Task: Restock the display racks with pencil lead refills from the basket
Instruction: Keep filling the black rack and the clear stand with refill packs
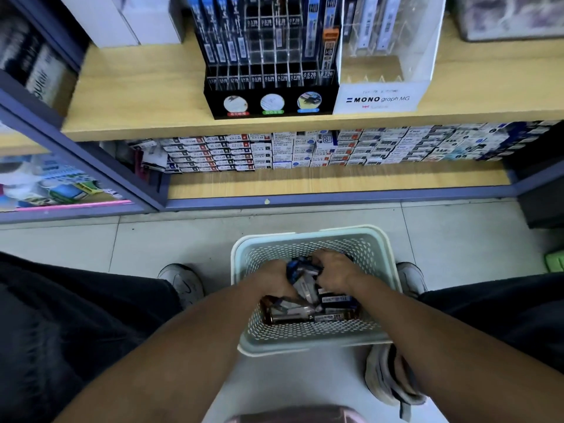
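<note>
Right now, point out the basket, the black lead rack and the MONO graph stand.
basket (308,346), head view, near perforated wall.
black lead rack (271,103), head view, front panel with round pictures.
MONO graph stand (380,98), head view, white label plate.

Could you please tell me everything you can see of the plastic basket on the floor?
The basket is pale, greenish-white plastic with perforated walls and a solid rolled rim, rectangular with rounded corners. It stands upright on the tiled floor before the shelves, between the person's feet. Inside lie packs of lead refills, heaped loosely. The left hand and right hand both reach in, gripping packs.
</note>
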A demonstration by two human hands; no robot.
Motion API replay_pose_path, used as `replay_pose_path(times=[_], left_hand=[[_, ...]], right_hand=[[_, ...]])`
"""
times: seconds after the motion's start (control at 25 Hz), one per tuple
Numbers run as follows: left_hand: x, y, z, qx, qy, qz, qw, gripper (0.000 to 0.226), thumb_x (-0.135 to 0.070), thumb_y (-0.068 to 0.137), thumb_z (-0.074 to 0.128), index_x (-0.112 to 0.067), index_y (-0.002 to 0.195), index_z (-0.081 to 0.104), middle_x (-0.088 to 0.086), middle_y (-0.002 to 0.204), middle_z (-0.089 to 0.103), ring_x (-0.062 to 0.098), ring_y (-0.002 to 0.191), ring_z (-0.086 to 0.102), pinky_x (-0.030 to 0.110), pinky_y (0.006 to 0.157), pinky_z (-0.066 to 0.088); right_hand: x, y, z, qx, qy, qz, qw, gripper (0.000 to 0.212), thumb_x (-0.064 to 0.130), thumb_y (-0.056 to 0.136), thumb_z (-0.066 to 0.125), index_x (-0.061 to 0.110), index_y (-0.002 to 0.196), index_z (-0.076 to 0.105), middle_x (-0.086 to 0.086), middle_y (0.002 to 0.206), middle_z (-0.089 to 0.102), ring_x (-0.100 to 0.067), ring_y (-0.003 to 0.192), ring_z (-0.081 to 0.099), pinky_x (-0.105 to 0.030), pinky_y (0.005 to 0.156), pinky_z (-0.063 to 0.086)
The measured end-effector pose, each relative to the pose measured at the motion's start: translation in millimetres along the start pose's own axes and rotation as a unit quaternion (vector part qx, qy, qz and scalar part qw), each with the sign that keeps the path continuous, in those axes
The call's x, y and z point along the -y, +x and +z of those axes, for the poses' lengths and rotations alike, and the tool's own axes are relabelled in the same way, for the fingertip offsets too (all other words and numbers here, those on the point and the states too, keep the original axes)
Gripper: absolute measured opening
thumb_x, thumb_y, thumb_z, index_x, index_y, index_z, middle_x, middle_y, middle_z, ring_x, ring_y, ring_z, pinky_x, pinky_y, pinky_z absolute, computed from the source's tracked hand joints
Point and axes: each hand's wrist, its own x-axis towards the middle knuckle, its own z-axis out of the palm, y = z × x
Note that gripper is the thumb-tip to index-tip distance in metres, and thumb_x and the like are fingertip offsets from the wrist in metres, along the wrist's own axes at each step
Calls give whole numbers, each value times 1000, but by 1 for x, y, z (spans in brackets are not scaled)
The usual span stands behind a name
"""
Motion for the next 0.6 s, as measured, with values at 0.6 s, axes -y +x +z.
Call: replay_pose_path(times=[0.6], left_hand=[[-40, -66, -41, -71, -309, 2, 948, 20, -18, 77, 73, -7, 91, 62, 12, 82, 68, 23, 73, 67, 30, 64, 54]], right_hand=[[26, -90, -63, 278, 418, 26, 865, 39, -11, 92, 60, -12, 130, 53, -30, 124, 64, -36, 107, 68, -42, 96, 56]])
